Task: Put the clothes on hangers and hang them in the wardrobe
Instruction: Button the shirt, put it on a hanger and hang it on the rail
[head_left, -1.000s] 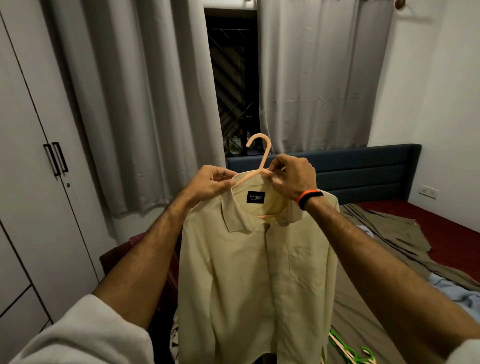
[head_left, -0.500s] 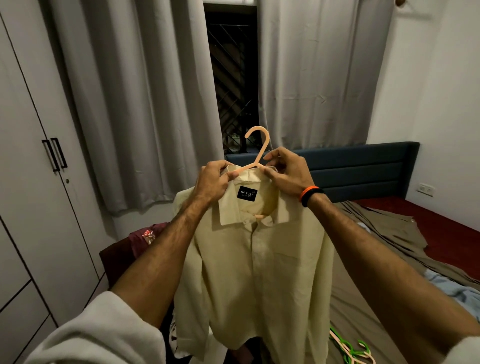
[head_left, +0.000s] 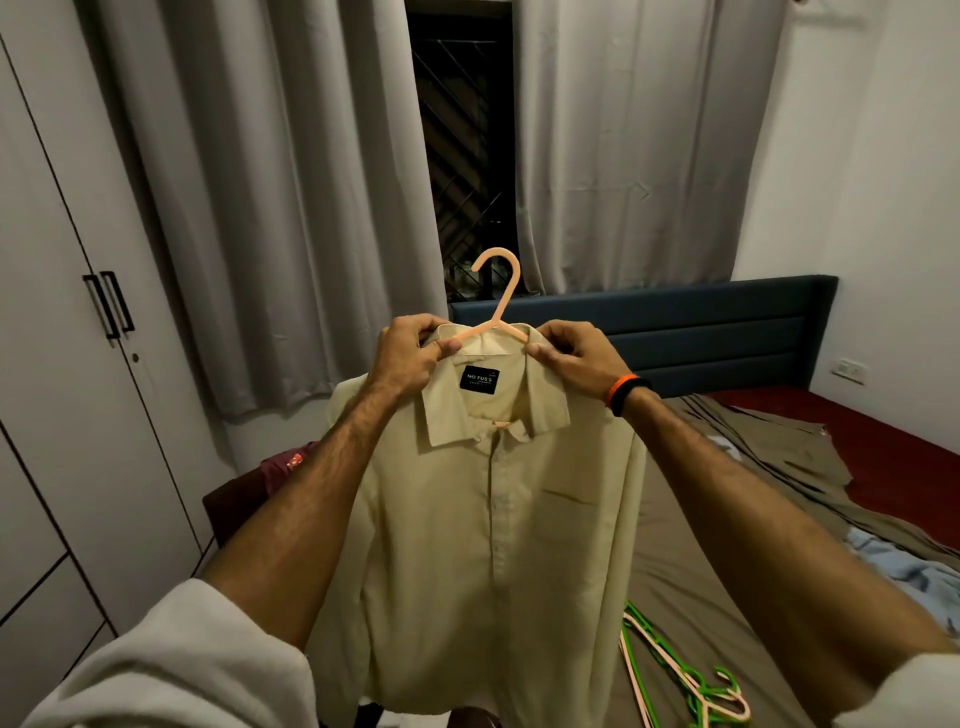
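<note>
Two hands are holding up a pale yellow button-up collared shirt (head_left: 498, 519) that's sitting on a peach plastic hanger (head_left: 496, 306), right in the middle of the view at about chest height. The left hand (head_left: 408, 358) is pinching the collar and the hanger's shoulder on one side, fingers curled tight around the fabric, and the right hand (head_left: 576, 358), the one wearing an orange and black wristband (head_left: 626, 389), is doing the same on the other side. The hanger's hook is sticking up between them, and the shirt is hanging straight down, buttoned, with a black label showing inside the neck. Off to the left the grey wardrobe with black handles (head_left: 67, 364) is standing with its doors closed. Down on the olive bedsheet (head_left: 727, 545), a bunch of green and pink plastic hangers (head_left: 691, 686) is lying loose.
</note>
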